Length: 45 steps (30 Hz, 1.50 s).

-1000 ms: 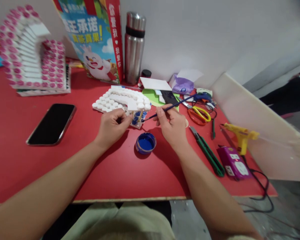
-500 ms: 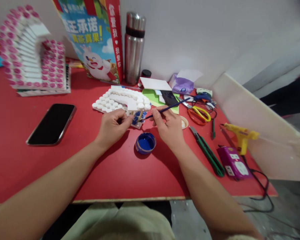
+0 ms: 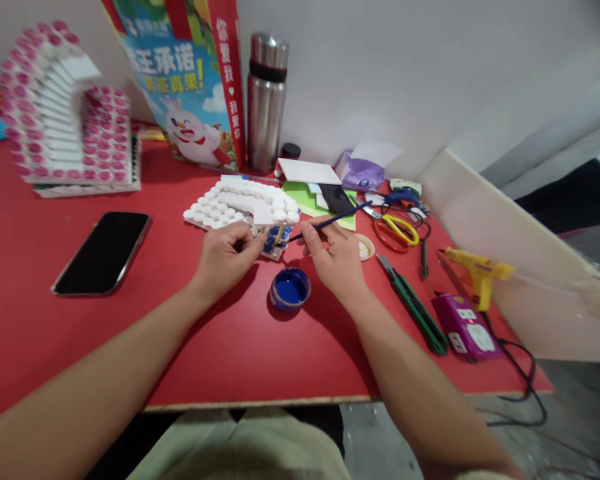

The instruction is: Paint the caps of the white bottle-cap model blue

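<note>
Fingers point(image 3: 313, 238) pinching paintbrush point(image 3: 344, 215), paint pot point(image 3: 286, 307) — nearby

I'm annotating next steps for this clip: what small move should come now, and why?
Probably a short, light stroke of the brush over the blue discs: the right hand holds it with its tip at them, and the left hand is at the model, perhaps steadying it.

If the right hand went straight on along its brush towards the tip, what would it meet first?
The right hand's brush would likely meet the blue dots under the white model first; depth is unclear, so its tip may already touch them.
</note>
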### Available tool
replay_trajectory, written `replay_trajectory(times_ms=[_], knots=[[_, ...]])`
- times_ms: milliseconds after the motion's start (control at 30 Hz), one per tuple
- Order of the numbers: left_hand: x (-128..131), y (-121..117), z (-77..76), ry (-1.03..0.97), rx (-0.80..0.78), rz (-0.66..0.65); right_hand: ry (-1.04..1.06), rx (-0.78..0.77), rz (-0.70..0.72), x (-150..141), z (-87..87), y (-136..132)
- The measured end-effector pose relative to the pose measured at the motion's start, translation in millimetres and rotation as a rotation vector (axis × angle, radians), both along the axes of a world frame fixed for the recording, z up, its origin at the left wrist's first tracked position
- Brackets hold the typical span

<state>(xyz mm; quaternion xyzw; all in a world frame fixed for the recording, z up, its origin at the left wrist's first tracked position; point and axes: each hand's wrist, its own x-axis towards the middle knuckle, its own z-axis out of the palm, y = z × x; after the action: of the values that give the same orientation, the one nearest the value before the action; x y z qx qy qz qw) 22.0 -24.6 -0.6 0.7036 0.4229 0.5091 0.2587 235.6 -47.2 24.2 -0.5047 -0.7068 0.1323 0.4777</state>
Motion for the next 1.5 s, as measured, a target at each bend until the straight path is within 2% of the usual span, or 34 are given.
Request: replay_trajectory(times_ms=[200, 567, 1133, 1500], knots=[[0.1, 0.2, -0.6, -0.001, -0.001, 0.0, -0.021, 0.0, 0.005, 0.4, 2.1, -0.9], [0.2, -0.6, -0.3, 0.007, -0.009, -0.002, 0.024, -0.021, -0.077, 2.4, 1.6, -0.6], [0.2, 0.4, -1.1, 0.015, -0.024, -0.017, -0.023, -0.03, -0.027, 4.4, 3.5, -1.0], [-0.2, 0.3, -1.5, 0.015, -0.04, -0.03, 0.03, -0.039, -0.066, 7.2, 3.1, 1.5]])
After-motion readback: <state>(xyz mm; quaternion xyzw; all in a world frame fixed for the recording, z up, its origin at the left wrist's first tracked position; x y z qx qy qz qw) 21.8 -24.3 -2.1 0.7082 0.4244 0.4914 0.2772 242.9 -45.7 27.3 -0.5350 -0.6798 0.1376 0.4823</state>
